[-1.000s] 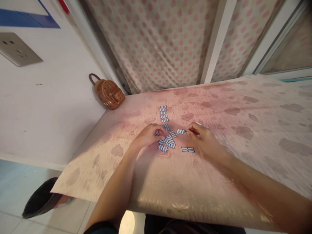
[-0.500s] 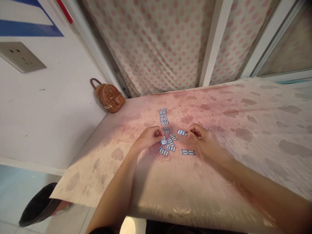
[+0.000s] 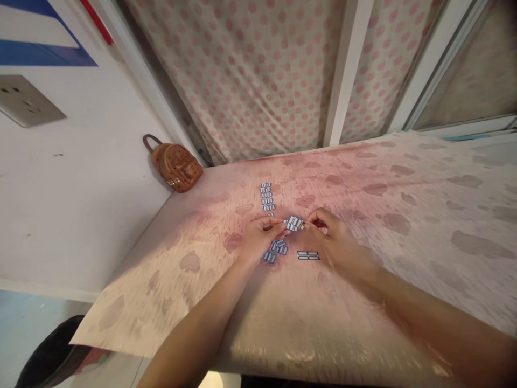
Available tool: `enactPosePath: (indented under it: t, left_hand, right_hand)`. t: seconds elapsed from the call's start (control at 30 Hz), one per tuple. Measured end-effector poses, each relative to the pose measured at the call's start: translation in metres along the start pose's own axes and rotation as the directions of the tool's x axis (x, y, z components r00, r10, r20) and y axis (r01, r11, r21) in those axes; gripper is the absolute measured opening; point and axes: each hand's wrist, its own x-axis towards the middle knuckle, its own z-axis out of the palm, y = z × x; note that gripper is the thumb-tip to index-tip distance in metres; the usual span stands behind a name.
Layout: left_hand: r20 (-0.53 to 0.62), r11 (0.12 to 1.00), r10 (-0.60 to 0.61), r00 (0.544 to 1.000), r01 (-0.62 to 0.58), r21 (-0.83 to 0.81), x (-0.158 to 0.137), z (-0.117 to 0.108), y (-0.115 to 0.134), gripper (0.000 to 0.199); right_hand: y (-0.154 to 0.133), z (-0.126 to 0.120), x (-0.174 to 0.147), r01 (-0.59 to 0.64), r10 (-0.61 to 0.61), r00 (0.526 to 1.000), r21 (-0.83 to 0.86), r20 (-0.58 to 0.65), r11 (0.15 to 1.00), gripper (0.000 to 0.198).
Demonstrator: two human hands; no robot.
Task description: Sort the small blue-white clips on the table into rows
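Small flat white pieces with blue borders lie on the covered table. My left hand pinches one such blue-bordered piece between thumb and fingers. My right hand grips another blue-bordered piece by its edge, and the two pieces meet or overlap between my fingertips. Below my left hand a loose pile of pieces is partly covered by it. Farther back, several pieces stand in a neat column. A separate piece rests below my right hand. Printing on the pieces is too small to read.
The table has a patterned plastic cover. A small brown backpack-shaped bag sits at the back left corner against the wall. Behind the table hangs a polka-dot curtain. A dark bin-like object is on the floor at left.
My left hand has moved right with its piece, up to the piece in my right hand. The pieces now touch or overlap. The whole view has shifted slightly.
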Motion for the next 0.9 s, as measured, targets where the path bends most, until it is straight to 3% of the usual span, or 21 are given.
enactPosePath:
  t: [0.2,0.73,0.9]
  left_hand:
    - [0.002,0.999,-0.002,1.000,0.002,0.037,-0.001,0.003,0.001,0.014]
    - [0.037,1.000,0.013,0.999,-0.014,0.025,-0.007,0.008,0.003,0.018]
    - [0.003,0.998,0.051,0.999,-0.051,0.035,-0.009,0.011,0.006,0.016]
  right_hand:
    - [0.006,0.002,0.000,0.053,-0.051,0.998,-0.042,0.031,0.998,0.014]
    - [0.004,0.002,0.001,0.131,-0.124,0.990,-0.111,0.071,0.985,0.014]
    - [0.010,0.005,0.000,0.081,-0.075,0.996,-0.121,0.055,0.989,0.005]
